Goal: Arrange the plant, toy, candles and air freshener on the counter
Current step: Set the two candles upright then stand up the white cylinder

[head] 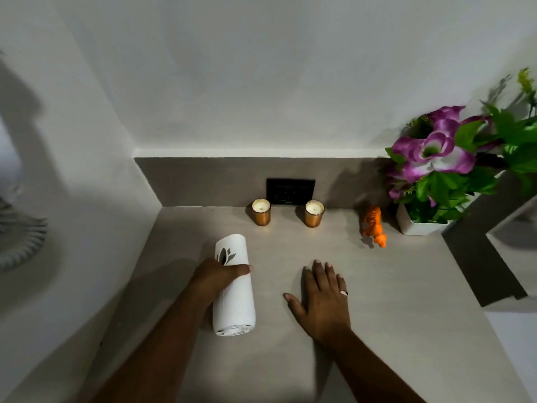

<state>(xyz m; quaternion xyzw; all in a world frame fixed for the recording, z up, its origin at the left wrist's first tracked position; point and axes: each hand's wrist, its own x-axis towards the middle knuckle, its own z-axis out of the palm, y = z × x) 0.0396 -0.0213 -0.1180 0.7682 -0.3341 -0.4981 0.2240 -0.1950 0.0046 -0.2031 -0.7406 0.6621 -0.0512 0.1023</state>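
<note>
A white air freshener [234, 298] with a dark leaf mark lies on its side on the grey counter [406, 301]. My left hand [216, 276] is wrapped around its upper part. My right hand [322, 298] rests flat on the counter to its right, fingers spread, holding nothing. Two gold candles stand near the back wall, the left candle [261, 212] and the right candle [314, 213]. An orange tiger toy [374, 225] stands to their right. The plant [441, 170], purple flowers in a white pot, stands at the far right.
A black wall socket [290, 191] sits on the backsplash behind the candles. White walls close the counter at the back and left. A dark grey ledge [482, 257] bounds the counter on the right.
</note>
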